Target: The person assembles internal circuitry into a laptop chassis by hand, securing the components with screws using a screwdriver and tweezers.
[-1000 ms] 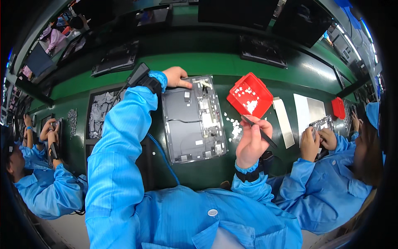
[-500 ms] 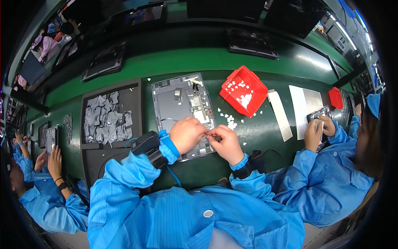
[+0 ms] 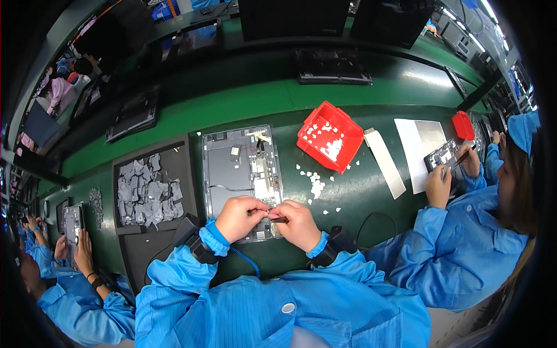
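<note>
In front of me lies an opened flat device, like a tablet or a laptop half, with a grey shell, a circuit board and a cable. My left hand is over its near edge, thumb and fingertips pinched together; what they hold, if anything, is too small to make out. My right hand is closed around a slim dark tool whose tip points at the left fingertips. Both hands meet over the lower right part of the device.
Left of the device, a dark foam tray holds a pile of grey pieces. A red bin with small white bits stands right, more white bits beside it. A pale strip lies farther right. Co-workers sit on both sides.
The view has shifted, so the device now shows more fully. My hands have moved slightly apart at the wrists and toward the device's near edge. The dark tool shows more clearly.
</note>
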`<state>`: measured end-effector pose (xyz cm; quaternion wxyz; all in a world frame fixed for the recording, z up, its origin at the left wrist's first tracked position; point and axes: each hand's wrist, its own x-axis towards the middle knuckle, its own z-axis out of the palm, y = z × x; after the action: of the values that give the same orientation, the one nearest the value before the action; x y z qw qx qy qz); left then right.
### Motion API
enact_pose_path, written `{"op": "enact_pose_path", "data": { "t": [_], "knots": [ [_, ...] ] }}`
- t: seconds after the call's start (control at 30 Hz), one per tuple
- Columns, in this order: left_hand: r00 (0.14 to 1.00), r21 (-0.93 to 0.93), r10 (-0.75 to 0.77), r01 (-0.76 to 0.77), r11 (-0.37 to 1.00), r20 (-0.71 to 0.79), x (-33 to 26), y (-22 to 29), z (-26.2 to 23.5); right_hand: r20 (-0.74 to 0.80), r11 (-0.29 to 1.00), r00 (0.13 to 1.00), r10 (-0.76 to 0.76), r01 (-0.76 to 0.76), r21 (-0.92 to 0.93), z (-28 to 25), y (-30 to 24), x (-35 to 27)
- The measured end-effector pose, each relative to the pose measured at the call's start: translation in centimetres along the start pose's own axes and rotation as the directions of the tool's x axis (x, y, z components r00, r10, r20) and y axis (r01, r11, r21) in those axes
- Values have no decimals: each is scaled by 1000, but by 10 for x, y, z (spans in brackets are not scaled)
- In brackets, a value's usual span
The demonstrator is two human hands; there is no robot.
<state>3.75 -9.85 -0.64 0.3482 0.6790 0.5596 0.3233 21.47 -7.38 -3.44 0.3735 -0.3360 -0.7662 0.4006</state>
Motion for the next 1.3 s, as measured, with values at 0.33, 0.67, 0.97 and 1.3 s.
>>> {"op": "enact_pose_path", "data": {
  "t": [0.33,0.67,0.97,1.3],
  "knots": [
    [999,-8,-45,45,999,-19,6,1,1,200,967,964,-173,205,-150,-18,1,25],
    [995,168,97,-93,981,-13,-2,10,1,-178,968,983,35,-78,-240,-47,10,15],
    [974,285,220,-199,937,-43,-11,8,-2,-116,844,950,291,-198,499,-8,0,-13],
    [944,313,307,-258,914,-119,-15,7,0,-221,938,964,150,-69,339,-1,-3,-11]
  ]
}}
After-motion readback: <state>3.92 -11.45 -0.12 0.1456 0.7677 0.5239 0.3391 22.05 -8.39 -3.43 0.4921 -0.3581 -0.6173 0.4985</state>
